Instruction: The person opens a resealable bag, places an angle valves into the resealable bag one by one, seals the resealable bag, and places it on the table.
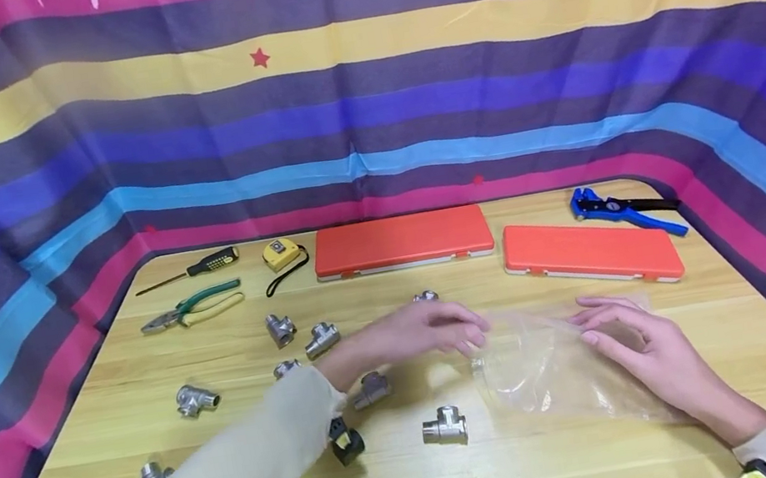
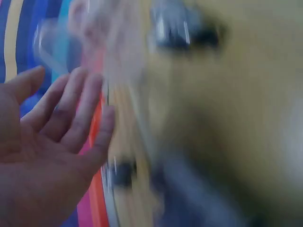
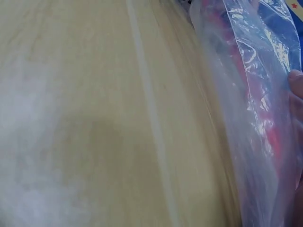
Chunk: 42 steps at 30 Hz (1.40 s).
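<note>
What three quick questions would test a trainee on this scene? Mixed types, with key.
1. Multiple choice: what does the right hand hold?
A) Tape measure
B) Clear plastic bag
C) Blue tool

2. True or false: the pliers lie nearer the person than the screwdriver.

3. Count: how many red cases show in the head view?

Key: 1. B; 2. True; 3. Two.

Bag point(image 1: 551, 380) on the table point(image 1: 543, 470), most fittings point(image 1: 448, 427) to its left (both cases point(image 1: 402, 241) farther back)
</note>
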Available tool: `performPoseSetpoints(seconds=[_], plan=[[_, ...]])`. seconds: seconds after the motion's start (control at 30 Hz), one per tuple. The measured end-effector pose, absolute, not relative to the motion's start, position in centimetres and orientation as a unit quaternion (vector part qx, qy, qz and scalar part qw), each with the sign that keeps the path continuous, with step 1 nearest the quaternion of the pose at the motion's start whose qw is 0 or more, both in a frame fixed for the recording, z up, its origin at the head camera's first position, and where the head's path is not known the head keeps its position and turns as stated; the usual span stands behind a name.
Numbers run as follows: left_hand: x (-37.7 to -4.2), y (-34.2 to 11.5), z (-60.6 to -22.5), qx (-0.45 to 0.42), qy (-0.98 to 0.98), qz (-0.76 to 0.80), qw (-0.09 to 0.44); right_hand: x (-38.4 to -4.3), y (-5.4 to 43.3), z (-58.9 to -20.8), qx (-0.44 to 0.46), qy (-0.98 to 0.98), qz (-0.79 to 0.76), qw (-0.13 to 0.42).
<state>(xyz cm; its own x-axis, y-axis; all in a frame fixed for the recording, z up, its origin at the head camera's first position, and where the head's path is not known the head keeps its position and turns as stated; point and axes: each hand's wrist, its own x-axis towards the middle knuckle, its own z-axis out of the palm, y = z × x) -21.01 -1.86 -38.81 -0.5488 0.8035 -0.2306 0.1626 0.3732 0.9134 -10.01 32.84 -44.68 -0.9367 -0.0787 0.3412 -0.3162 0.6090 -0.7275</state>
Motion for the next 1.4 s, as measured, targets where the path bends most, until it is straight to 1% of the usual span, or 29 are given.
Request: performPoseSetpoints(seconds=[0.17,0.27,0.47,0.63,0.9,1.0,1.27,1.4], plan=[[-24.5,-4.7,-39.6,0.242,0.816,0.462,0.249,-9.7,33.3,-44.7,0.104,-0.882,0.443,0.123],[-25.6,-5.6,-40.1,0.219,0.841,0.439,0.228,-9.6,33.6,-44.7,0.109,-0.879,0.448,0.120],[-26.4,-5.6,-41.0,0.242,0.860,0.377,0.242,-9.7,34.0,-45.0,0.107,-0.876,0.455,0.121],[-26.3,-5.0,-41.1,0.257,0.871,0.352,0.226,-9.7,34.2,-44.9,0.099,-0.877,0.455,0.123],[-25.7,-4.8,-41.2,0.257,0.878,0.342,0.215,-9.6,34.1,-44.8,0.090,-0.879,0.454,0.119],[-25.2,-4.8,-41.1,0.258,0.871,0.354,0.220,-9.6,34.1,-44.7,0.090,-0.877,0.455,0.121],[-22.3,-3.7,-39.9,0.278,0.830,0.397,0.274,-9.7,33.9,-44.7,0.075,-0.884,0.446,0.120],[-20.8,-2.3,-39.7,0.308,0.824,0.388,0.274,-9.8,33.9,-44.7,0.062,-0.889,0.439,0.116]])
